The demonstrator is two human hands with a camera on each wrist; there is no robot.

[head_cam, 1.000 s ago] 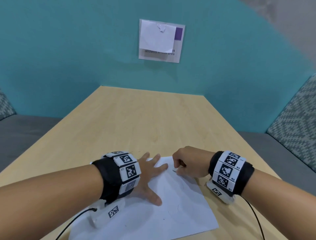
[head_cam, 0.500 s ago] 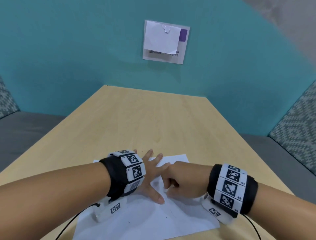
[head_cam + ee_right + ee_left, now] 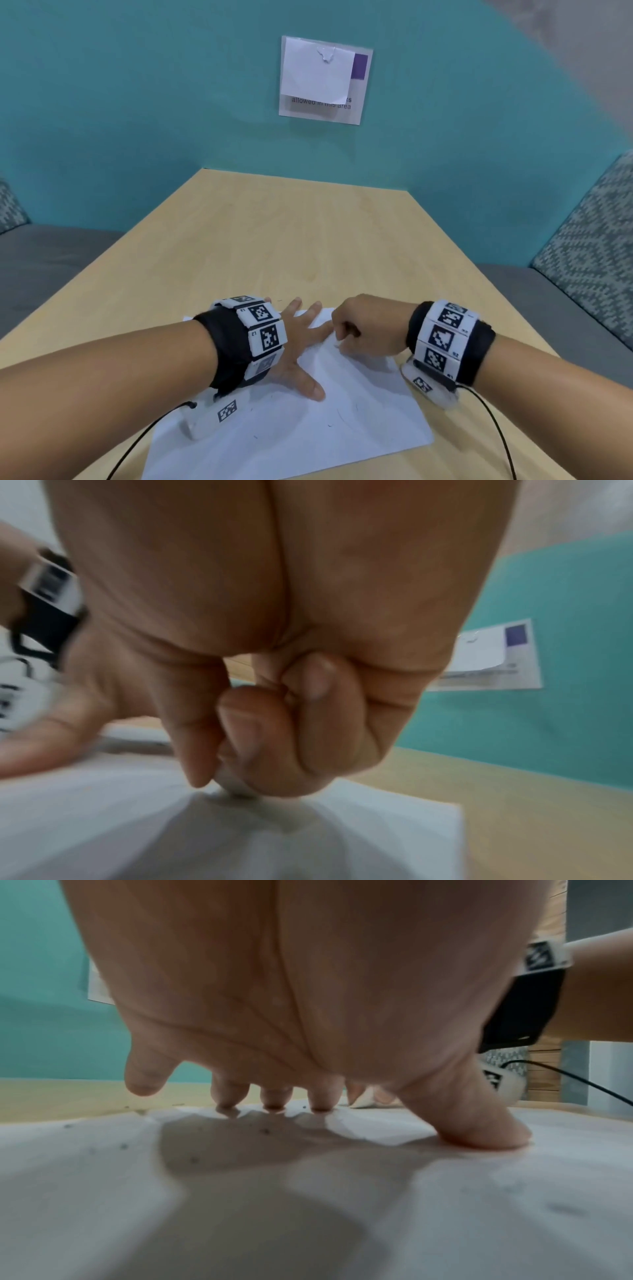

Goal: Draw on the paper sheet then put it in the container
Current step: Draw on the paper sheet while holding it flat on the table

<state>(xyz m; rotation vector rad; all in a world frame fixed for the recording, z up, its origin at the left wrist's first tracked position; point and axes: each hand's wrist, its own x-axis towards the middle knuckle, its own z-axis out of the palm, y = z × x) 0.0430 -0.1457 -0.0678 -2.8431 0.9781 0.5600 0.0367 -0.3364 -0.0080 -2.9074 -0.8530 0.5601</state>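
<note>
Pressing paper sheet (image 3: 308, 428) flat, left hand (image 3: 298, 346) spread; right hand (image 3: 363, 329) grip curled tight, held item hidden.

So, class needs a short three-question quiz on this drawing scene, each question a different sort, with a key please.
1. True or false: the left hand lies with fingers spread on the paper sheet.
2. Multiple choice: where is the right hand?
A. at the sheet's far edge, fingers curled
B. off the table
C. on the wall notice
3. Fill in: the paper sheet lies on the ____.

Key:
1. True; the left wrist view shows the thumb and fingertips pressing the sheet.
2. A; its fingers pinch together at the paper. A greyish tip shows between them in the right wrist view; what it is cannot be told.
3. table
</note>
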